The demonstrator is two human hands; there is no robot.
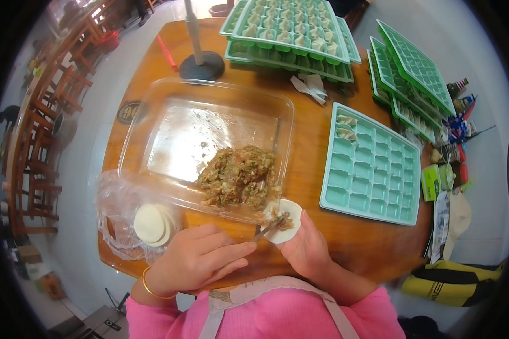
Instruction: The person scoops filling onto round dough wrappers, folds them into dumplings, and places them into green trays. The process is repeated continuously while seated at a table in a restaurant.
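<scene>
My left hand, with a yellow bangle at its wrist, holds a thin metal filling utensil. Its tip touches meat-and-vegetable filling on a round dumpling wrapper, which lies on my open-palmed right hand. Just beyond, a clear plastic tub has a heap of filling in its near right part. On a plastic bag at the left lies a small stack of round wrappers. A green compartment tray at the right has a few dumplings in its far left corner.
Stacked green trays of dumplings stand at the table's far side, with more stacked trays to the right. A black stand base, a red stick and crumpled tissue lie beyond the tub. Jars and packets line the right edge.
</scene>
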